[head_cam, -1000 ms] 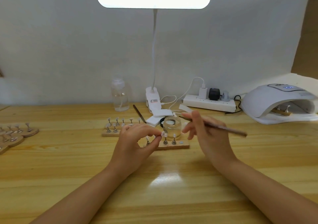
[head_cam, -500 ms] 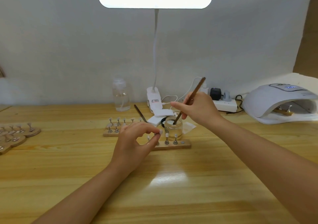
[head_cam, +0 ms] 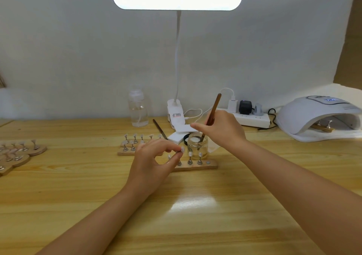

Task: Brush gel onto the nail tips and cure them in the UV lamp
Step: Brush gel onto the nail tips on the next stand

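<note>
Now R hand (head_cam: 223,130) grips brush (head_cam: 212,113) in jar (head_cam: 197,146); L hand (head_cam: 152,160) fingers pinch nail tip (head_cam: 183,149).

Bare table (head_cam: 176,215) up front; glass jar (head_cam: 196,147) just behind the wooden strip (head_cam: 203,165).

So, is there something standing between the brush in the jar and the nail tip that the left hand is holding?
Nothing visible blocks it. The brush dips in the glass jar, and the nail tip pinched by the left hand sits just beside the jar. Only the jar's rim must be cleared.
</note>
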Tool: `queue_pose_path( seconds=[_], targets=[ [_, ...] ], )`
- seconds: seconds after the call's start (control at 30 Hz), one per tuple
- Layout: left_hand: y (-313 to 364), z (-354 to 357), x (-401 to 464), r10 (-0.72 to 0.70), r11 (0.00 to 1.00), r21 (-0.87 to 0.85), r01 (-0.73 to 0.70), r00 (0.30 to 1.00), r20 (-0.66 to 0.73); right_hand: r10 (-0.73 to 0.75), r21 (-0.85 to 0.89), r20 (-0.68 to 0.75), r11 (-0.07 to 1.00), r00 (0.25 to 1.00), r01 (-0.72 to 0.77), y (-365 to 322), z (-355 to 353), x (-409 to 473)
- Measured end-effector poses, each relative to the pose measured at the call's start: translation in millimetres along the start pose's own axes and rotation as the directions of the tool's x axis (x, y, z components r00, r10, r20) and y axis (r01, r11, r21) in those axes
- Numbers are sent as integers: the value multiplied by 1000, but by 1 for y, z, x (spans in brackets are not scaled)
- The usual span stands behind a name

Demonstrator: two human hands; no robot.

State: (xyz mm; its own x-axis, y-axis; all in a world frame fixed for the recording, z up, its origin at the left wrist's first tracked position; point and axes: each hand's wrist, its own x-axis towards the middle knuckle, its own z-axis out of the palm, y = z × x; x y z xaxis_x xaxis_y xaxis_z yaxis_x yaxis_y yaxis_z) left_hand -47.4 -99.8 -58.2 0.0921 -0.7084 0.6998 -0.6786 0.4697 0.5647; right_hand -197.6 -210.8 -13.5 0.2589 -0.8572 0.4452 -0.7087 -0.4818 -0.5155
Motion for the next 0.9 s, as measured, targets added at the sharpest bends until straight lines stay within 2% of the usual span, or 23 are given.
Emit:
queue_pose_path(
  seconds=[0.17,0.33,0.57,0.73,0.8,0.9],
  targets=[
    [0,0,0,-14,1000,-10,14,1000,3,105,176,-96,980,990,-87,4,-8,1],
    [0,0,0,-20,1000,-12,20,1000,8,279,362,-131,907,951,-216,12,-13,-1],
    [0,0,0,-21,1000,-16,21,1000,1,330,443,-165,867,929,-229,20,-18,-8],
    [0,0,0,-22,1000,-15,21,1000,-11,318,673,-229,735,920,-87,14,-20,-26],
    [-1,0,0,-26,1000,-15,26,1000,-10,236,714,-273,699,933,32,8,-18,-39],
    [-1,1,0,-26,1000,-12,26,1000,-4,25,676,-347,700,938,232,0,-9,-62]
  ],
)
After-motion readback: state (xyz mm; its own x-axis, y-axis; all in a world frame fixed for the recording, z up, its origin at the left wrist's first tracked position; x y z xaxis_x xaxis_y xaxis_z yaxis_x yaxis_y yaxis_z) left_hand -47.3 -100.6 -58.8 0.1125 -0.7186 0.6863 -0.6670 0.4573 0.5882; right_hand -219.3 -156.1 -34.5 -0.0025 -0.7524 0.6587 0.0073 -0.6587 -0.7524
